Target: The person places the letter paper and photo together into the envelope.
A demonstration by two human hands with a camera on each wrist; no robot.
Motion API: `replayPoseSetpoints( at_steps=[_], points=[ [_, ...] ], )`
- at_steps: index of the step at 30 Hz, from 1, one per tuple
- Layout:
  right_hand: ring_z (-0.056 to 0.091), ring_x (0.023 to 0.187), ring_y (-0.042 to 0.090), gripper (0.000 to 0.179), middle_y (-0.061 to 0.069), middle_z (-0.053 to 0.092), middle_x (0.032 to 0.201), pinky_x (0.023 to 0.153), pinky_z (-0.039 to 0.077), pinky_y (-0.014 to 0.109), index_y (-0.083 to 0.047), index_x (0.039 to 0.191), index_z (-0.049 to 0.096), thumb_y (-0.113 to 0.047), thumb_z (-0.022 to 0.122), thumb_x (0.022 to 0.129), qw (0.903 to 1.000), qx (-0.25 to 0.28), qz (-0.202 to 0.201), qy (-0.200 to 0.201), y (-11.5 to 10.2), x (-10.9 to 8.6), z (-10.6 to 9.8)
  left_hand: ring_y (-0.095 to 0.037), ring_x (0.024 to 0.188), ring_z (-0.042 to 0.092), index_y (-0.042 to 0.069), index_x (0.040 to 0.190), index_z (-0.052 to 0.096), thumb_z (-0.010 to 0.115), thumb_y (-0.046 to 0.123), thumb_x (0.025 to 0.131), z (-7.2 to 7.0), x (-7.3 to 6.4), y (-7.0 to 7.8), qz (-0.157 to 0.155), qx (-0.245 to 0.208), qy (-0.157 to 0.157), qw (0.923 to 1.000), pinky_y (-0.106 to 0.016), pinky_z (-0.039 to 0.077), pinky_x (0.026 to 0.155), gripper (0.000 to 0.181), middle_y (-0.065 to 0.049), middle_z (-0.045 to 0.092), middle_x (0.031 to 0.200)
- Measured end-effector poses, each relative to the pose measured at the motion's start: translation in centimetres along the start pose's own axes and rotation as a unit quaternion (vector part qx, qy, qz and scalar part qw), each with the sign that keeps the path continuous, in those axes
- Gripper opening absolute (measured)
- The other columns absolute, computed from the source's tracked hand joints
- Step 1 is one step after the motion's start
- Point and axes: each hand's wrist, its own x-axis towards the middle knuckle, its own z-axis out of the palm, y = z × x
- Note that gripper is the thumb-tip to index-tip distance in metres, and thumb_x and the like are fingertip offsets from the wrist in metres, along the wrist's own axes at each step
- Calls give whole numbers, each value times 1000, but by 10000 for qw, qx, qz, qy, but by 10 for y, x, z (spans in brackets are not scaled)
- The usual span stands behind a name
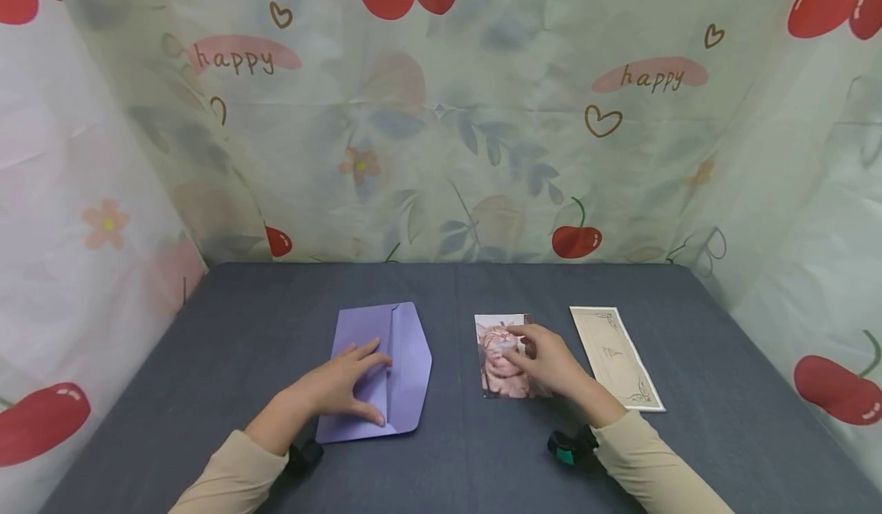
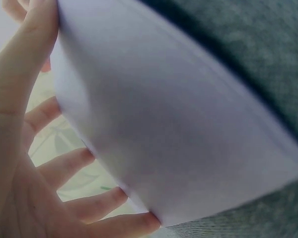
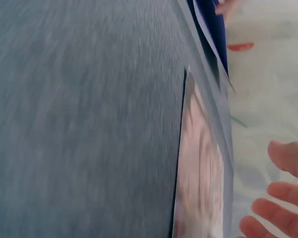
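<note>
A purple envelope (image 1: 409, 376) lies on the dark cloth with its flap unfolded to the right. My left hand (image 1: 350, 385) rests on it, fingers spread and thumb toward the near side; in the left wrist view the fingertips touch the edge of the pale paper surface (image 2: 159, 124). To the right is a photo card (image 1: 501, 376) with a pink picture. Over its right part hovers my right hand (image 1: 547, 357), covering some of it. The right wrist view shows those fingers (image 3: 275, 213) apart from the card, holding nothing.
A cream card (image 1: 613, 353) with dark corner ornaments lies right of the photo card, partly behind the right forearm. Both wrists wear black camera straps. The dark cloth (image 1: 455, 468) covers the table, and a printed curtain (image 1: 441, 139) hangs behind and at both sides.
</note>
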Motion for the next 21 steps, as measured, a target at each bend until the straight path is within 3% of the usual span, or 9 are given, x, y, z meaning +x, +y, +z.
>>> replayPoseSetpoints(
  at_steps=[10, 21],
  points=[
    [66, 90, 33, 40, 24, 66, 106, 72, 54, 40, 7, 115, 59, -16, 68, 83, 9942, 86, 1030, 306, 28, -6, -10, -60, 130, 25, 19, 125, 51, 78, 53, 63, -1, -1, 1, -30, -23, -5, 10000, -66, 30, 101, 76, -23, 28, 151],
    [61, 78, 20, 37, 16, 66, 87, 64, 48, 27, 9, 106, 61, -14, 71, 79, 9822, 261, 1842, 257, 36, -7, -8, -60, 130, 25, 18, 126, 51, 79, 52, 64, -1, -1, 2, -38, -47, -15, 10000, -67, 29, 101, 76, -23, 28, 151]
  ],
)
